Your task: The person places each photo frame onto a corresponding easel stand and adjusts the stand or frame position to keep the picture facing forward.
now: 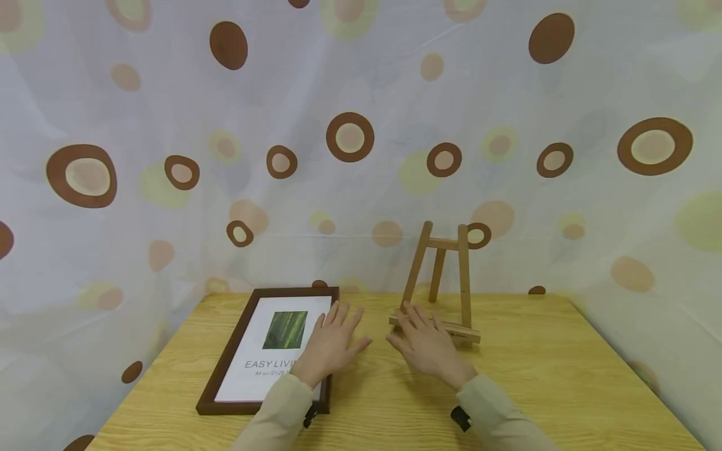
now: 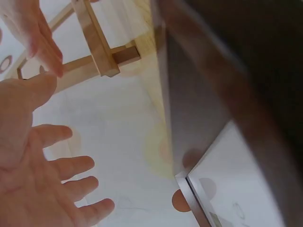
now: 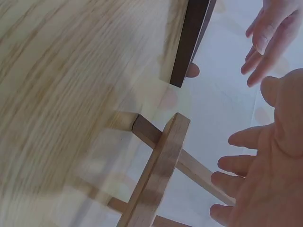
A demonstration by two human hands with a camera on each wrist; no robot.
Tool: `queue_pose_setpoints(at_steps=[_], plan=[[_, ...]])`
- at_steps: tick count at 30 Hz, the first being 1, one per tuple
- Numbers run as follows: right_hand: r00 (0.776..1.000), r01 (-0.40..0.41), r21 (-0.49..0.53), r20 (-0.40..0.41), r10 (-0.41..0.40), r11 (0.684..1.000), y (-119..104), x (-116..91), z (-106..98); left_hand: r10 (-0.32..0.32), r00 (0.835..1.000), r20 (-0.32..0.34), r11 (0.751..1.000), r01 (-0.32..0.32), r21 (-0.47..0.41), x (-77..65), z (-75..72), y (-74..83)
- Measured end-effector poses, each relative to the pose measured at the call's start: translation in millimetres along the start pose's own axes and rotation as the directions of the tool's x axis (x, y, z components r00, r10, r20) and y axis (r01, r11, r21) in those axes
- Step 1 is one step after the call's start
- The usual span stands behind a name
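At the left of the wooden table [image 1: 541, 376], a dark brown picture frame [image 1: 230, 351] lies flat, face up, its far edge near the back of the tabletop. Within it sits a white insert sheet [image 1: 259, 354] bearing a green rectangular print [image 1: 286, 330] and, beneath that, lettering that reads "EASY LIVI" before the left hand [image 1: 329, 344] obscures the remainder. This hand is over the frame's right side, palm down, fingers extended and spread, grasping nothing; whether it touches the frame cannot be determined from the head view. A pale sleeve [image 1: 282, 404] covers the forearm, with a black fitting [image 1: 309, 415] at the wrist. A strip of tabletop separates the two hands. Next is the right hand [image 1: 429, 347], likewise released, its fingers apart and thumb pointing inward; its fingertips overlap the left part of the easel ledge [image 1: 459, 330] in the head view, though contact cannot be confirmed. Behind it, right of centre, a wooden tabletop easel [image 1: 465, 275] stands upright on two front legs and a rear leg, with a crossbar near the top. The right forearm wears a matching sleeve and black fitting. A white backdrop [image 1: 389, 81] with brown, peach and yellow-green spots runs behind the table and along both sides.
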State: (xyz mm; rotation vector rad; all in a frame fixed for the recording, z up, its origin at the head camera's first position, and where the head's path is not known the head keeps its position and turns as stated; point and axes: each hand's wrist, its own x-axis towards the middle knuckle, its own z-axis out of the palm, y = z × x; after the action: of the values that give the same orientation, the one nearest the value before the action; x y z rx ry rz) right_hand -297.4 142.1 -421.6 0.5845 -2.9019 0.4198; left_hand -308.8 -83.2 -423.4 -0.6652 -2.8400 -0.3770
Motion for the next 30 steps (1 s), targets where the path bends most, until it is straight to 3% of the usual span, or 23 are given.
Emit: queue_pose_setpoints(at_steps=[5,10,16,20,30], plan=[[0.996,0.025,0.062,-0.086,-0.020,0.998,-1.4,2.2,-0.2,0.059,0.988,-0.141,0.998,-0.058,0.015,2.8,1.8,-4.4],[0.989,0.042,0.138,-0.148,-0.022,0.989,-2.0,4.6,2.0,0.022,0.971,-0.239,0.998,-0.035,-0.050,1.3,-0.6,-5.5],[0.976,0.063,0.204,-0.216,-0.018,0.977,-2.6,6.3,6.7,-0.035,0.955,-0.296,0.988,-0.011,-0.153,-1.4,-3.8,-7.8],[0.968,0.067,0.262,-0.251,0.001,0.963,-3.3,6.3,7.3,-0.054,0.944,-0.324,0.985,-0.003,-0.172,-4.9,-4.9,-11.0],[0.970,0.052,0.336,-0.241,0.033,0.940,-4.5,10.3,14.2,-0.095,0.948,-0.303,0.969,0.019,-0.246,-11.7,-4.5,-28.2]])
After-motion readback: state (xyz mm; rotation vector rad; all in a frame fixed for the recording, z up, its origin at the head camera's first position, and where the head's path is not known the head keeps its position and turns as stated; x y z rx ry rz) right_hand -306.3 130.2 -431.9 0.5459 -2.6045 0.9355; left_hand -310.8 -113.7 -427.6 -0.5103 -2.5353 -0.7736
